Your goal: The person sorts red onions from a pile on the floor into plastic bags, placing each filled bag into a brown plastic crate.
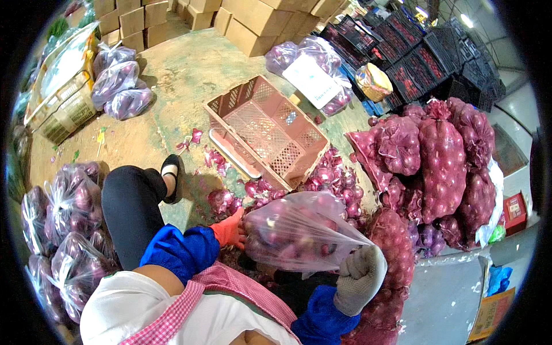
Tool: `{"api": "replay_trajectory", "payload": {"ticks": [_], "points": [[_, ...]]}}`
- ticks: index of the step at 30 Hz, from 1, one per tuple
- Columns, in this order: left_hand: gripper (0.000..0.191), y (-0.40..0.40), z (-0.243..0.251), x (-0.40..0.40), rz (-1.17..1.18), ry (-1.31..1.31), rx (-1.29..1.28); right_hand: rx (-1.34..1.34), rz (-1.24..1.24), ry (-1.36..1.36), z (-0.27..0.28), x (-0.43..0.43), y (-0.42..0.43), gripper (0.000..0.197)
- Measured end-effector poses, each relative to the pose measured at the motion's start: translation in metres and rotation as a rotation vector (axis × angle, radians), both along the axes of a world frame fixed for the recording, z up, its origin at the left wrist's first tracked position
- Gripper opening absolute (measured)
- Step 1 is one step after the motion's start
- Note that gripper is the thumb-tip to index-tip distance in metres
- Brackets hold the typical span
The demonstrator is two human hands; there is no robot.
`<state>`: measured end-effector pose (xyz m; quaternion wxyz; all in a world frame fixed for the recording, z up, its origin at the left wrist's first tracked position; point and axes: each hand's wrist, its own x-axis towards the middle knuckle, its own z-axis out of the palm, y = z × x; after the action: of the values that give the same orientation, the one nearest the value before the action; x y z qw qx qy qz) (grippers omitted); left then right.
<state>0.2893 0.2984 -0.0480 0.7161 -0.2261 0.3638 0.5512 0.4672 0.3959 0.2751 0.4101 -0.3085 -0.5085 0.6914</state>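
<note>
A clear plastic bag of red onions (293, 233) lies on its side in front of me, its neck drawn out to the right. My right hand (360, 276), in a grey-white knit glove, is closed on the gathered neck. At the bag's left end is my left hand (229, 230) in an orange-red glove, fingers spread against the plastic; its far fingertips are partly hidden. Loose red onions (351, 194) and dry skins lie just beyond the bag. Behind them a brown plastic crate (263, 129) stands tilted, with a few skins near it.
Filled onion bags (71, 207) stand at left, others (123, 86) beside a yellowish basket (64, 108). Red mesh sacks of onions (442, 168) are piled at right, above a grey surface (444, 297). Cardboard boxes (258, 26) and stacked black crates (414, 64) stand at the back.
</note>
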Motion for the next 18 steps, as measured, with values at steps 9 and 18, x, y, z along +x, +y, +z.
{"api": "replay_trajectory", "payload": {"ticks": [9,18], "points": [[0.069,-0.085,-0.012,-0.03,0.343,0.372,0.093,0.103,0.404,-0.222,0.006,-0.042,-0.064,0.018],[0.078,-0.151,0.064,-0.086,0.494,1.339,0.157,0.622,0.588,-0.274,-0.079,-0.122,-0.076,0.014]]}}
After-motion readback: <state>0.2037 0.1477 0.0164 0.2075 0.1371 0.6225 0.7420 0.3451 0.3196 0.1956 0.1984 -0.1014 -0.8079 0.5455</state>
